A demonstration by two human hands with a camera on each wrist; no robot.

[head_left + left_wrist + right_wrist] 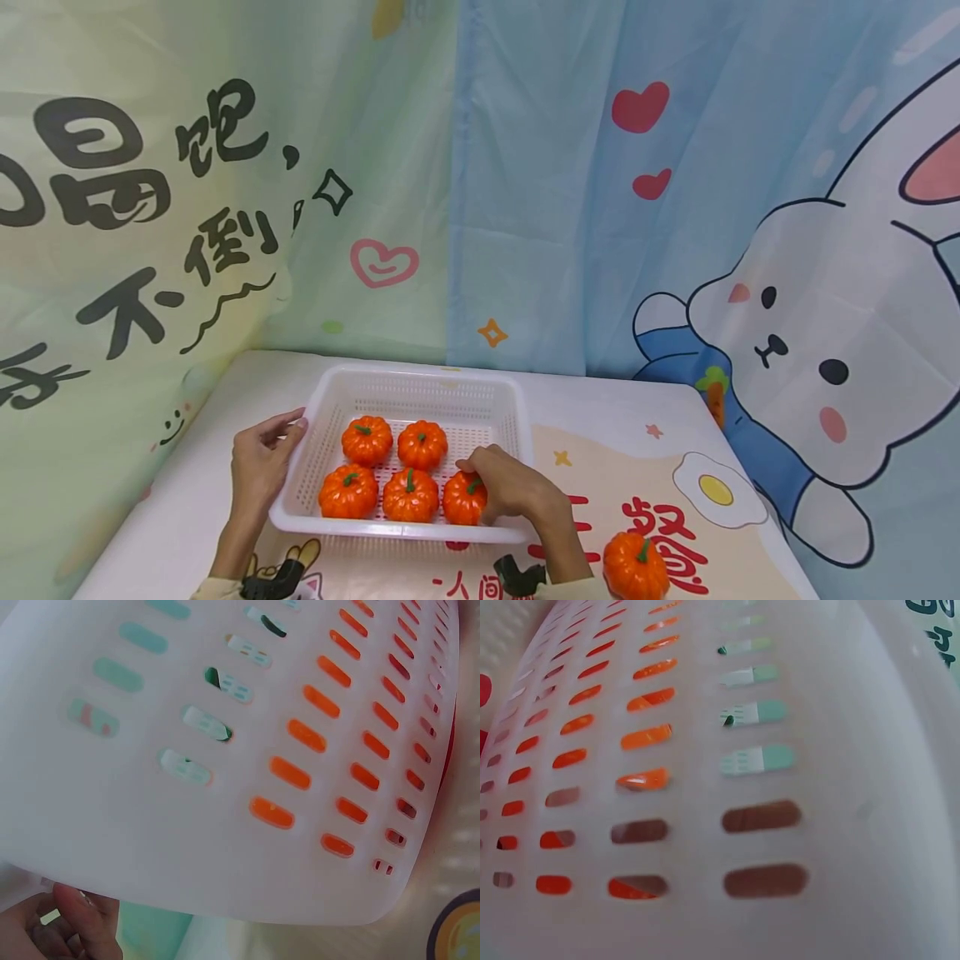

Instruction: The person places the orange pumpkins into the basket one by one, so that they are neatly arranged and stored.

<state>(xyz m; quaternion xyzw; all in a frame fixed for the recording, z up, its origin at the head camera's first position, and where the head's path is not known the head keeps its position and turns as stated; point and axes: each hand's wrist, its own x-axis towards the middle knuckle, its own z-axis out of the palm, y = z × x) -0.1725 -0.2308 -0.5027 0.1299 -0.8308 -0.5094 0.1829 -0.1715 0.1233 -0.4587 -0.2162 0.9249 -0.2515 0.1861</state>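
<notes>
A white perforated plastic basket (420,375) holds several small orange pumpkins with green stems, standing in two rows. At its left rim my left hand (262,454) pinches the edge between thumb and fingers; the left wrist view shows those fingers (82,919) at the rim's corner. Inside the front right corner, my right hand (517,487) reaches over the rim and grips a pumpkin (463,500), fingers over its top and thumb at its near side. In the right wrist view the slotted basket wall (870,825) fills the picture, and parts of that hand show through its slots.
Another pumpkin (636,567) stands on the table at the front right, outside the basket. The printed tablecloth (600,417) has red lettering and a fried egg picture. Behind the table hangs a curtain (525,208) with cartoon prints.
</notes>
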